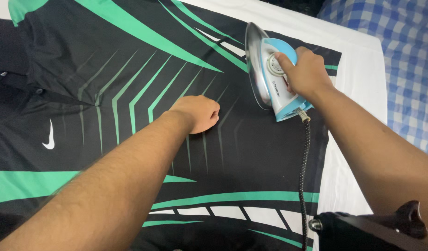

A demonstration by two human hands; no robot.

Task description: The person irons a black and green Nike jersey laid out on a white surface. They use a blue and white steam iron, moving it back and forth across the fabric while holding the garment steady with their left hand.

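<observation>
Under my left hand (pixel 200 113): smooth, faintly sheened synthetic cloth of the black and green shirt (pixel 130 93). In my right hand (pixel 306 72): iron (pixel 269 74) with glossy blue and white plastic body and polished, mirror-bright metal soleplate; braided fabric cord (pixel 304 172). Beneath: matt white sheet (pixel 362 83). Beside: checked woven cloth (pixel 400 56).

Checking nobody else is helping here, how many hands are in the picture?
2. The left hand rests as a fist on the black and green shirt. The right hand grips the iron, tilted on the shirt's right side.
</observation>
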